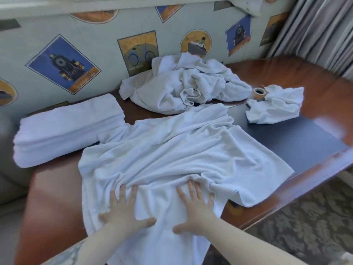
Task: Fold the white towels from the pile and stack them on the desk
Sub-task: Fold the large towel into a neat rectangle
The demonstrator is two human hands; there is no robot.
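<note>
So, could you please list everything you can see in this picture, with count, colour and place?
spread towel: one, white, wrinkled, across the middle of the desk, near edge hanging over the front
stack: one, white folded towels, left end of the desk
pile: one, white unfolded towels, back of the desk by the wall
loose towel: one, white, crumpled, right of the pile
tape roll: one, tan, between pile and loose towel
desk: one, reddish-brown wood with a dark inset top
wallpaper: pale, with blue and yellow picture prints, behind the desk
curtain: grey, top right
carpet: patterned, lower right
left hand: flat on the spread towel, fingers straight
right hand: flat on the spread towel, beside the left
</note>
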